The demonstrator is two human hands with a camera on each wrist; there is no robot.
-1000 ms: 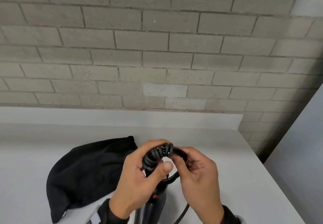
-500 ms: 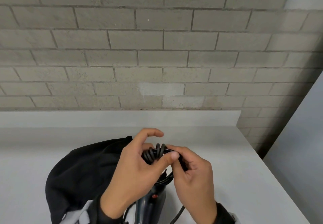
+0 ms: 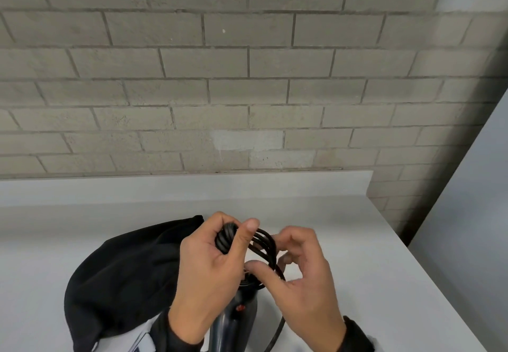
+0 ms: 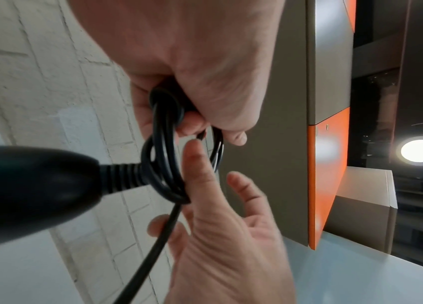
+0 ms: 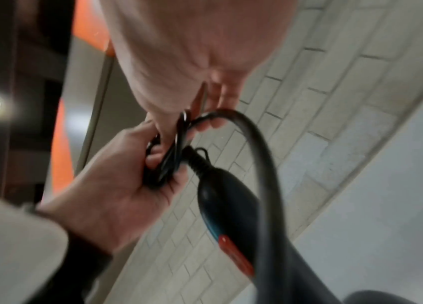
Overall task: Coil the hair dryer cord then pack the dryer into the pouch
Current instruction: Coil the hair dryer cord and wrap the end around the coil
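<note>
The black hair dryer [image 3: 233, 324] stands handle-up at the near edge, its red switch [image 3: 240, 308] facing me. Above the handle, my left hand [image 3: 236, 228] grips the coiled cord [image 3: 226, 239], thumb over the loops. My right hand [image 3: 270, 262] pinches the cord at the right side of the coil, between thumb and curled fingers. The loose tail [image 3: 277, 327] hangs down to the right of the handle. The left wrist view shows the coil [image 4: 163, 156] at the ribbed strain relief [image 4: 119, 178]. The black pouch [image 3: 118, 277] lies left of my hands.
A pale grey counter [image 3: 357, 255] ends at a low ledge below a grey brick wall [image 3: 247, 90]. The counter's right edge runs diagonally beside a grey panel [image 3: 472, 214]. My dark sleeves [image 3: 354, 335] sit at the bottom of the head view.
My right hand has drawn away to the right and lower, so several cord loops now show between the hands. My left thumb has come down over the coil.
</note>
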